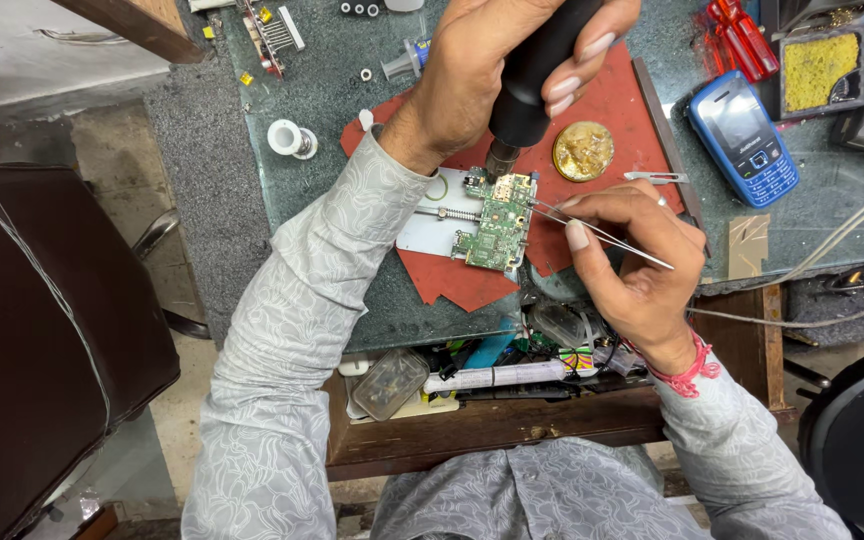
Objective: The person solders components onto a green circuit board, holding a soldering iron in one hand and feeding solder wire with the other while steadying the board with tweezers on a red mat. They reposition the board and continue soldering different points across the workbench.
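Note:
A green circuit board [498,225] lies clamped in a white metal holder [430,231] on a red mat [612,105]. My left hand [482,70] grips a black hot-air wand [532,80] upright, its metal nozzle just above the board's top edge. My right hand [632,260] pinches thin metal tweezers [592,229] whose tips touch the board's upper right corner.
A round tin of amber flux [583,151], a blue keypad phone [745,138], red-handled screwdrivers [742,40] and a yellow sponge tray [820,68] sit on the green bench. An open drawer [482,380] holds clutter. A dark chair [42,330] stands left.

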Demonstrator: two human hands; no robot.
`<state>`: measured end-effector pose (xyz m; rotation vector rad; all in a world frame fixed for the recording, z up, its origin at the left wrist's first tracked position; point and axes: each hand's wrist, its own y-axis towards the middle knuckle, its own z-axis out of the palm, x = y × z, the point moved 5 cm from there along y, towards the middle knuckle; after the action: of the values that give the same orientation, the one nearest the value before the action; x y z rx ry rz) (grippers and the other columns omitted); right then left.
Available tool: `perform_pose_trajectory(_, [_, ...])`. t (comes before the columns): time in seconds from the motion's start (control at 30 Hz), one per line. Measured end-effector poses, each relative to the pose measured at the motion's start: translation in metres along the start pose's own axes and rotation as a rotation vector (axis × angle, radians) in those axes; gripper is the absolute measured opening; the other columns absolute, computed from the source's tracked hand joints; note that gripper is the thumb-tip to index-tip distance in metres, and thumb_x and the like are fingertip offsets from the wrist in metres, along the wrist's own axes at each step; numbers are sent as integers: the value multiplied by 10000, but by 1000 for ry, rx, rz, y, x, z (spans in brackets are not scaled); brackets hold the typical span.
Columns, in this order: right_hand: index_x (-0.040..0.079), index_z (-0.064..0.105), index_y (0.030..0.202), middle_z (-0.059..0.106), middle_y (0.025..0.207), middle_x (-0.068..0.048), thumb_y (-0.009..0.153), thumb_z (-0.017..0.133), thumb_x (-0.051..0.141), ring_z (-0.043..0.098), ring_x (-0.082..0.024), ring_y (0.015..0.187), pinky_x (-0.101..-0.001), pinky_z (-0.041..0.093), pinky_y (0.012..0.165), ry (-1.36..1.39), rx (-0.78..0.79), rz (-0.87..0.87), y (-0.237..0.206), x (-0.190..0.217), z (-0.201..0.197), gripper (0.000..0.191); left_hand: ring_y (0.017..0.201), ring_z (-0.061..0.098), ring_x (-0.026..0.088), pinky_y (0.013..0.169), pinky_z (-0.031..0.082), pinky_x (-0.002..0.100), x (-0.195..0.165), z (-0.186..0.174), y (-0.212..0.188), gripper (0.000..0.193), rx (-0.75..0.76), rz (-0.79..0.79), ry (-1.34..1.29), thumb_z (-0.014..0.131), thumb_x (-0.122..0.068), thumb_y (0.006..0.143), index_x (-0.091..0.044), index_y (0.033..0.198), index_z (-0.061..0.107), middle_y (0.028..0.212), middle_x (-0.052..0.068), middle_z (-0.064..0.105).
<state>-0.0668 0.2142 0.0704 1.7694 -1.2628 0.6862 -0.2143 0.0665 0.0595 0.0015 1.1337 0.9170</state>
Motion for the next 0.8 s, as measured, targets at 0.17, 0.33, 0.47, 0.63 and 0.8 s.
perform_pose_trajectory(0.17, [-26, 709, 1113, 744, 1072, -115, 963, 690, -53, 700, -203, 907, -299, 494, 841, -25, 8, -59, 2, 3, 0, 153, 660, 475, 97, 621, 412, 245, -1, 2, -1, 455, 12, 3, -16, 355, -326, 1229, 20, 972, 502, 819, 53, 510])
perform_pose_trajectory(0.33, [-23, 714, 1118, 746, 1078, -121, 950, 724, -66, 712, -209, 920, -302, 501, 850, -25, 0, -65, 1, 2, 1, 174, 655, 472, 94, 595, 414, 244, -1, 4, -1, 457, -20, -23, -43, 365, -325, 1230, 17, 958, 499, 869, 56, 519])
perform_pose_trajectory(0.47, [-13, 709, 1078, 745, 1069, -120, 917, 803, -63, 710, -206, 918, -295, 517, 841, -34, -21, -92, 1, 3, 1, 193, 658, 468, 93, 599, 416, 244, -4, 5, -2, 453, -20, -27, -50, 367, -324, 1229, 16, 959, 498, 877, 52, 518])
perform_pose_trajectory(0.63, [-6, 723, 1088, 740, 1079, -117, 921, 819, -65, 704, -203, 933, -294, 517, 844, -37, -19, -72, -1, 5, 0, 201, 659, 468, 94, 626, 409, 245, -6, 7, -4, 443, -8, 15, -6, 371, -326, 1217, 14, 960, 493, 877, 55, 520])
perform_pose_trajectory(0.8, [-9, 728, 1090, 717, 1065, -123, 919, 798, -75, 686, -210, 934, -295, 521, 835, -42, -23, -85, -2, 11, -2, 196, 671, 475, 98, 640, 413, 248, -7, 9, -5, 435, -24, 13, -6, 375, -309, 1218, 21, 964, 501, 886, 56, 525])
